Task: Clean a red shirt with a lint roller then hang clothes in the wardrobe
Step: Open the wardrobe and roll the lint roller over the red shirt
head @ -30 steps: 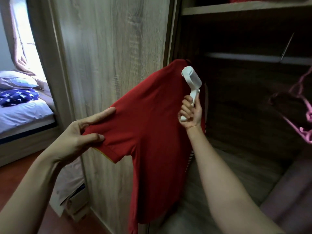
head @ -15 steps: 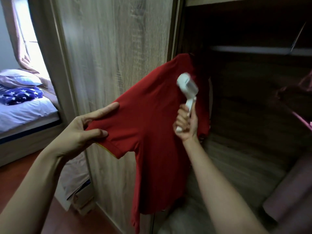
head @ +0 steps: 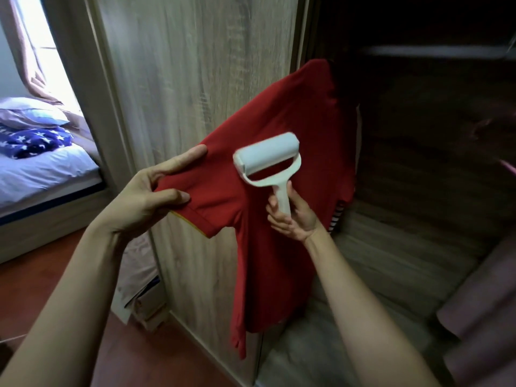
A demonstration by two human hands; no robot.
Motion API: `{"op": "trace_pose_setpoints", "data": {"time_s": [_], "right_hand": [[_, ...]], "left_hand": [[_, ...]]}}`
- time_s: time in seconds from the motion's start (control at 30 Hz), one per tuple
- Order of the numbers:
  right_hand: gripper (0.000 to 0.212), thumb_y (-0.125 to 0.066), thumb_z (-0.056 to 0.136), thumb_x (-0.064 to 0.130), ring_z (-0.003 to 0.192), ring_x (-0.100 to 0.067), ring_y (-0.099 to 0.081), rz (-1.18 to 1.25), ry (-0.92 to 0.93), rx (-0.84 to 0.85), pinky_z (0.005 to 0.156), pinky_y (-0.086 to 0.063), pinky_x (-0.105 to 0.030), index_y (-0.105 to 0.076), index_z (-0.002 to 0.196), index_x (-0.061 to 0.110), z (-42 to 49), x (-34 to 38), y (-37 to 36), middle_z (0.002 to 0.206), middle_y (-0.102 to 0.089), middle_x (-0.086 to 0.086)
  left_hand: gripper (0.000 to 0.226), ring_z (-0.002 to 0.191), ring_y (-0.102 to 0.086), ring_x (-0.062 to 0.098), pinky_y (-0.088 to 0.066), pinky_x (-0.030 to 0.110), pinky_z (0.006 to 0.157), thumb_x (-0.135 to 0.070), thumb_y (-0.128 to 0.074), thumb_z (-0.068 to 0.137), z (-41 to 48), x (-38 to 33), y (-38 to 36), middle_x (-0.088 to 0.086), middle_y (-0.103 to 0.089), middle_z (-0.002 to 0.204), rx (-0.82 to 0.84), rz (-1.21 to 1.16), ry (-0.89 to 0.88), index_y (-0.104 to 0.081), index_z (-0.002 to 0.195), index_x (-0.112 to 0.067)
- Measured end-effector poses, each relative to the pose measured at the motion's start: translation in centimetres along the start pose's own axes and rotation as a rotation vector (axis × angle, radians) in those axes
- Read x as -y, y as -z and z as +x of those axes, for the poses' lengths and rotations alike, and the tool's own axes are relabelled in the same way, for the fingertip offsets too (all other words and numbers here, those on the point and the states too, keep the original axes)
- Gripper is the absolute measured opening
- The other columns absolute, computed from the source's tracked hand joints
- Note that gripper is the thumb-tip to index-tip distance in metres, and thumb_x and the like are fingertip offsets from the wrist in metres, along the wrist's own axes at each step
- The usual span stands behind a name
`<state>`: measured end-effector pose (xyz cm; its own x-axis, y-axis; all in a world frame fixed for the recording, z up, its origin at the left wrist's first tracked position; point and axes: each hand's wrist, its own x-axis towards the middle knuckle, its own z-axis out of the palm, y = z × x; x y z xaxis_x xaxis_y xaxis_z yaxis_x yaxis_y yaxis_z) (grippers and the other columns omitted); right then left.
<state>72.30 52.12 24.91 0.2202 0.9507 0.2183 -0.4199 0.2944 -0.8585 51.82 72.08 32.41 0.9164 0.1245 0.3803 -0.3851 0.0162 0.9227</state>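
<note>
The red shirt (head: pixel 282 191) hung at the edge of the open wardrobe (head: pixel 418 191), beside the wooden wardrobe door (head: pixel 201 79). Its top was up near the dark inside, but what it hung from was hidden. One short sleeve was stretched out to the side.

The left hand (head: pixel 150 196) pinched the end of that sleeve, with the thumb under the cloth and the fingers on top. This pulled the sleeve flat and tight.

The right hand (head: pixel 290 213) was closed around the white handle of the lint roller (head: pixel 268 160). The roller's pale drum lay against the shirt, near where the sleeve meets the body. It looked a little blurry.

So the step in hand was the cleaning step. The shirt was being rolled, and the hanging part of the job was not yet done.

The next move likely called for a smooth roll along the sleeve or down the front. The left hand would need to keep the cloth tight, or the cloth could bunch up under the drum. The roller should press softly, because the shirt hung loose and could swing away.

Off to the left, a bed (head: pixel 42 169) with a starry blue blanket (head: pixel 36 141) showed past the door.
</note>
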Motion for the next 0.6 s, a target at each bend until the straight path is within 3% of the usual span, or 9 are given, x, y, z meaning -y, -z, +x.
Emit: {"op": "trace_pose_setpoints", "data": {"time_s": [0.17, 0.33, 0.47, 0.6], "right_hand": [[0.047, -0.070, 0.073, 0.061, 0.029, -0.002, -0.034, -0.066, -0.107, -0.144, 0.028, -0.028, -0.013, -0.068, 0.079, 0.014, -3.3, -2.9, 1.6, 0.040, -0.042, 0.005], [0.050, -0.066, 0.071, 0.066, 0.028, -0.001, -0.032, -0.209, -0.079, -0.073, 0.028, -0.026, -0.013, -0.070, 0.076, 0.016, 0.0, -0.1, -2.2, 0.040, -0.042, 0.006], [0.054, -0.068, 0.069, 0.068, 0.027, -0.003, -0.030, -0.254, -0.129, -0.130, 0.030, -0.022, -0.015, -0.071, 0.077, 0.015, -0.7, -1.7, -1.1, 0.039, -0.041, 0.005], [0.054, -0.068, 0.070, 0.066, 0.027, -0.002, -0.030, -0.255, -0.103, -0.123, 0.030, -0.024, -0.014, -0.070, 0.078, 0.013, -0.8, -1.8, -1.9, 0.039, -0.041, 0.004]], "left_hand": [[0.073, 0.125, -0.053, 0.015, -0.044, 0.026, 0.099, 0.018, -0.049, 0.074, -0.1, 0.0, 0.5, -0.002, -0.054, 0.142, 0.058, 0.033, 0.005, -0.058, 0.133, -0.024], [0.072, 0.120, -0.054, 0.018, -0.046, 0.026, 0.097, 0.012, -0.050, 0.071, 0.0, 0.2, 0.3, -0.001, -0.057, 0.139, 0.059, 0.002, -0.003, -0.062, 0.129, -0.028], [0.073, 0.127, -0.051, 0.019, -0.040, 0.032, 0.103, 0.013, -0.050, 0.071, -0.2, 0.3, 0.5, -0.001, -0.053, 0.143, 0.074, -0.002, -0.021, -0.059, 0.132, -0.025], [0.073, 0.125, -0.054, 0.015, -0.045, 0.027, 0.100, 0.013, -0.050, 0.070, -0.1, 0.3, 0.3, -0.002, -0.054, 0.142, 0.074, 0.003, -0.037, -0.060, 0.131, -0.026]]}}
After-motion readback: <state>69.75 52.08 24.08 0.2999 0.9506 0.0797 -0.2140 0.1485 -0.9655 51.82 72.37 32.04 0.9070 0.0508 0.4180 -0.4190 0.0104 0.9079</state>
